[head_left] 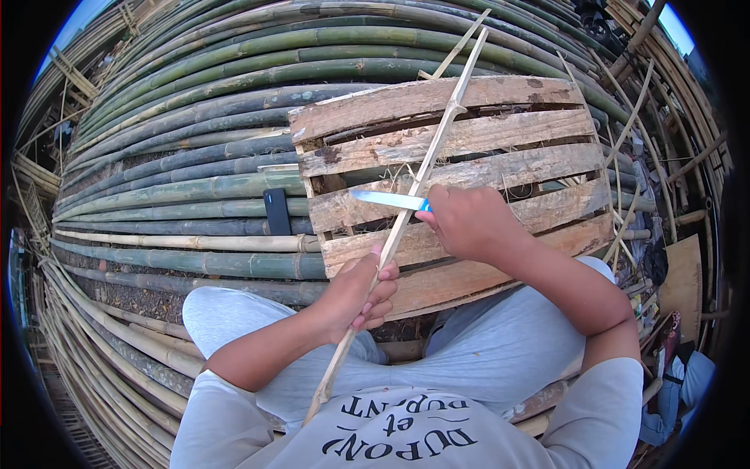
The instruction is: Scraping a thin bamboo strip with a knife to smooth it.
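Note:
A long split bamboo strip point(437, 142) slants from my lap up past the far edge of a slatted wooden pallet point(516, 142). My left hand point(361, 293) is closed around its lower part, near my knees. In my right hand point(473, 221) is a knife point(387, 199) with a blue handle, mostly hidden in my fist. The blade points left and lies across the strip, a little above my left hand. Fine shavings cling to the strip just beyond the blade. Two knobby joints stand out along the strip.
Green bamboo poles point(195, 191) lie in rows to the left and behind the pallet. A dark phone point(276, 212) rests on them, left of the pallet. Another thin strip point(461, 45) crosses at the far edge. Loose sticks point(633, 117) and a board point(682, 285) are at right.

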The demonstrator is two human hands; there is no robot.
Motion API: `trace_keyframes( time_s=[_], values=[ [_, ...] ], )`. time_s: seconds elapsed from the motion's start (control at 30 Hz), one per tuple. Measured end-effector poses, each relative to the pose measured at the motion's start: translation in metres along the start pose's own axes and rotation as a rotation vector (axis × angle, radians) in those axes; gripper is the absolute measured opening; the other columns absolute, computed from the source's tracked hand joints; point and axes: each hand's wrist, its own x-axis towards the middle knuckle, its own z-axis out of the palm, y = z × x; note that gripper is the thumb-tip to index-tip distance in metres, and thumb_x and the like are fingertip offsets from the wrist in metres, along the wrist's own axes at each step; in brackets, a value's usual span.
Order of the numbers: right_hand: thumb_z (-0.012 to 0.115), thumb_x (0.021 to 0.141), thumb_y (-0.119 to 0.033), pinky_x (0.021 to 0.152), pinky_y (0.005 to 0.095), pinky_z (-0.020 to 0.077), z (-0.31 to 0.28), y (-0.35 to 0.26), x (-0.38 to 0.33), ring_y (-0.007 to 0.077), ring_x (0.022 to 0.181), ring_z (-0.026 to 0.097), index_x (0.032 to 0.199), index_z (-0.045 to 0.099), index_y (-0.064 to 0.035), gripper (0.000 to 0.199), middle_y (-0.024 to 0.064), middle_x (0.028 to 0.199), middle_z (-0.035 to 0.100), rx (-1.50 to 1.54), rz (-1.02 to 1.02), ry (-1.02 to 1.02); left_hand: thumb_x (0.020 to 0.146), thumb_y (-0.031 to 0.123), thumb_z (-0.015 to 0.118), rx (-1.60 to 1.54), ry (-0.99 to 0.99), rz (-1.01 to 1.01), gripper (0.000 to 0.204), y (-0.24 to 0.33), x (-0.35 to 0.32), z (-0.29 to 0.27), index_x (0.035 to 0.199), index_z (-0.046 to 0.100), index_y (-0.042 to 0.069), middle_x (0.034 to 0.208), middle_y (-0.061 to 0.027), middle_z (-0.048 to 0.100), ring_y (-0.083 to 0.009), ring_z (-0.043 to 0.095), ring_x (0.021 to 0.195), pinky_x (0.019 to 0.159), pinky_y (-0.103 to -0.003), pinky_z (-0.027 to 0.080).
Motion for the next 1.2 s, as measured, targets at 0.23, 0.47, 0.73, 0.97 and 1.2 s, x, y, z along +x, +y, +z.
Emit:
trace_keyframes(
  time_s=[0.23,0.47,0.73,0.97,1.2],
  values=[
    [0.054,0.097,-0.036,0.044,0.0405,0.0459,-0.003,-0.003,0.001,0.0291,0.048,0.060,0.079,0.050,-0.0064,0.035,0.0102,0.056,0.056,-0.013,-0.026,0.017,0.106,0.046,0.022,-0.050,-0.041,-0.044,0.042,0.005,0.004,-0.010,0.083,0.038,0.016,0.049,0.0056,0.028,-0.0065,0.023,0.031,0.029,-0.021,0.021],
    [0.051,0.098,-0.038,0.046,0.0404,0.0480,-0.010,-0.005,0.007,0.0288,0.050,0.063,0.078,0.054,-0.0055,0.038,0.0099,0.056,0.059,-0.032,-0.024,-0.061,0.106,0.047,0.024,-0.055,-0.034,-0.058,0.042,0.009,0.010,-0.014,0.080,0.039,0.017,0.048,0.0059,0.028,-0.0062,0.022,0.031,0.029,-0.022,0.018],
    [0.054,0.097,-0.035,0.045,0.0422,0.0449,-0.009,-0.001,0.006,0.0320,0.049,0.060,0.077,0.051,-0.0051,0.036,0.0119,0.057,0.058,-0.032,-0.076,-0.043,0.105,0.051,0.028,-0.056,-0.045,-0.030,0.043,0.010,0.013,-0.017,0.081,0.040,0.017,0.048,0.0054,0.028,-0.0062,0.023,0.031,0.029,-0.021,0.019],
    [0.053,0.097,-0.038,0.047,0.0418,0.0469,-0.009,0.002,0.007,0.0298,0.050,0.062,0.078,0.051,-0.0062,0.037,0.0112,0.058,0.059,-0.060,-0.085,-0.044,0.105,0.051,0.026,-0.073,-0.046,-0.043,0.045,0.007,0.010,-0.012,0.080,0.040,0.017,0.047,0.0053,0.029,-0.0067,0.025,0.030,0.029,-0.021,0.020],
    [0.053,0.097,-0.038,0.046,0.0403,0.0482,-0.011,0.050,0.016,0.0289,0.048,0.061,0.078,0.051,-0.0068,0.037,0.0093,0.056,0.058,-0.232,0.174,0.126,0.105,0.052,0.025,-0.021,-0.035,-0.054,0.045,0.007,0.005,-0.007,0.080,0.039,0.017,0.047,0.0051,0.029,-0.0071,0.025,0.030,0.029,-0.022,0.020]
  ],
)
